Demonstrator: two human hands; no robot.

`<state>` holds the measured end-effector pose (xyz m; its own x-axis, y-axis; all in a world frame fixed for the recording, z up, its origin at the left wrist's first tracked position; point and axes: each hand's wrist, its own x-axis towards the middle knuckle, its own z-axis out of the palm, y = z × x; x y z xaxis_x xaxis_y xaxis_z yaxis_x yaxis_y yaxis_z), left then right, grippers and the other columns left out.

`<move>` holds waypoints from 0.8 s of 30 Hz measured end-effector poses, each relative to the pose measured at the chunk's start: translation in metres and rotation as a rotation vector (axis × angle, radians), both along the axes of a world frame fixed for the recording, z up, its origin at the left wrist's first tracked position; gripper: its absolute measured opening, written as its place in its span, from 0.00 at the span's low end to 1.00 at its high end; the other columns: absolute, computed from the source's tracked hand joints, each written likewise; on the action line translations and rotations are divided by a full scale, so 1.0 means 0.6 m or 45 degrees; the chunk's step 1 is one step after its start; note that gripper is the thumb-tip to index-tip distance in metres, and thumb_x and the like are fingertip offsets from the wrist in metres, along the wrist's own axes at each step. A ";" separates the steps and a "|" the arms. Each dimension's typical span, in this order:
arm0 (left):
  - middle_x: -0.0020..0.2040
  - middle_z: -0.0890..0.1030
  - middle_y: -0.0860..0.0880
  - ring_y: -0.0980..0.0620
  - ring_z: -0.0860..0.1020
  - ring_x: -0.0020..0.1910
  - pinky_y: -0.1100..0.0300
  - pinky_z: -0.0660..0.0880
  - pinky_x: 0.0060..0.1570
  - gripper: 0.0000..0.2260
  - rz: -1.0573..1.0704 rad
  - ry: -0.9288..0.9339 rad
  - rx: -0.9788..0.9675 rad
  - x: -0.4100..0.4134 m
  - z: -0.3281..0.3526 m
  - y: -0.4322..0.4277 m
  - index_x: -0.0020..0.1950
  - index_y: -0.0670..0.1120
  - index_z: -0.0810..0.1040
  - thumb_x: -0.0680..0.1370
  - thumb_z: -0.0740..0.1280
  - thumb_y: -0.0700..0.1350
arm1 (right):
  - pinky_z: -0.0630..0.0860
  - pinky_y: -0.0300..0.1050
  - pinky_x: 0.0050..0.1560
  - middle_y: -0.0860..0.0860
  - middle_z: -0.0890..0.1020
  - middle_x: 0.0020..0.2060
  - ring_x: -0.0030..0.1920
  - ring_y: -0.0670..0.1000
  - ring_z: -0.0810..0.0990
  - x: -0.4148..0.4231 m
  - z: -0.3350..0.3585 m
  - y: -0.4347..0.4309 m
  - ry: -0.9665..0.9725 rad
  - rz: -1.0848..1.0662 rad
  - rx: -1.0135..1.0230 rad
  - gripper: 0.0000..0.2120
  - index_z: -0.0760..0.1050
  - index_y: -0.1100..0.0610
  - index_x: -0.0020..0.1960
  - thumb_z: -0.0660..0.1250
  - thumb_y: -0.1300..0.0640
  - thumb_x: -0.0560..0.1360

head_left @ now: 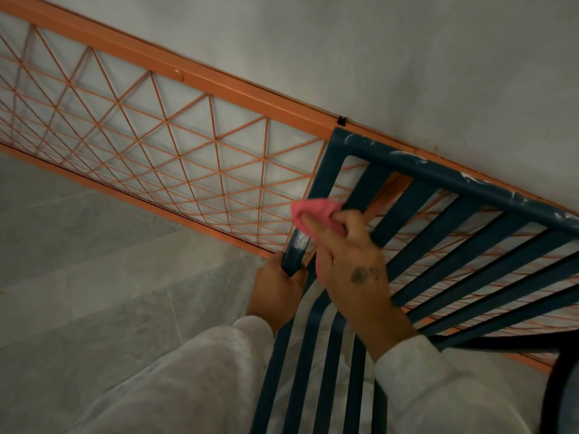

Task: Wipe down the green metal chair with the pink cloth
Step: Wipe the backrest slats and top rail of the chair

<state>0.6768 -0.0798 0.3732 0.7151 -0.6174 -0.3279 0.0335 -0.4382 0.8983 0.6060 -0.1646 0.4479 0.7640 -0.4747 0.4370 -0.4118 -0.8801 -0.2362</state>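
Fingers (313, 222) of the right hand (354, 264) are curled together, pinching the crumpled pink fabric cloth (313, 211) and pressing it against the side post of the dark green slatted metal chair (438, 214). The cloth sits bunched on that post just above a patch of whitish, chalky smears, with a strip of pink trailing down under the palm. A dark round mark shows on the back of this hand; whether it holds any writing I cannot tell. The left hand (277, 289) is lower on the same post, its fingers wrapped tight around the bar below the smears.

The chair stands at the lower right, its flat painted slats running in parallel from the top rail down toward the person, and that rail carries more white scuffs along its edge. No brand or label is readable anywhere on it. Both wrists come out of loose white sleeves (200, 377) with a soft, slightly fuzzy weave.

Just behind the chair back runs an orange metal railing (156, 130), a square-section top bar over thin wire bent into a triangular lattice. Beyond it is a plain pale wall (376, 42), and to the left, pale grey floor tiles (78, 277) with faint marbling.
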 end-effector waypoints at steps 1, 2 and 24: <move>0.30 0.73 0.50 0.56 0.67 0.25 0.66 0.68 0.26 0.07 0.001 -0.009 -0.011 0.000 0.000 0.000 0.40 0.45 0.73 0.77 0.66 0.44 | 0.84 0.51 0.38 0.59 0.78 0.53 0.40 0.57 0.81 -0.012 -0.012 0.005 0.064 0.041 0.002 0.19 0.77 0.53 0.66 0.68 0.63 0.76; 0.30 0.73 0.50 0.57 0.67 0.25 0.68 0.67 0.25 0.07 0.001 -0.018 -0.019 0.001 -0.001 0.000 0.40 0.45 0.72 0.77 0.66 0.44 | 0.84 0.52 0.37 0.59 0.79 0.52 0.39 0.58 0.82 -0.020 -0.018 0.002 0.085 0.078 0.014 0.21 0.77 0.53 0.66 0.71 0.65 0.74; 0.30 0.76 0.51 0.57 0.72 0.22 0.59 0.72 0.27 0.07 -0.166 0.245 0.179 -0.025 -0.038 0.098 0.40 0.49 0.73 0.74 0.69 0.45 | 0.84 0.55 0.38 0.60 0.79 0.61 0.42 0.60 0.84 -0.054 -0.085 0.074 0.227 0.030 0.174 0.21 0.73 0.51 0.69 0.64 0.57 0.77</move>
<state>0.6618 -0.0211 0.3506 0.5488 -0.6390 -0.5390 0.1332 -0.5697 0.8110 0.5737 -0.1205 0.3966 0.8350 -0.5014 0.2265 -0.4376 -0.8548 -0.2791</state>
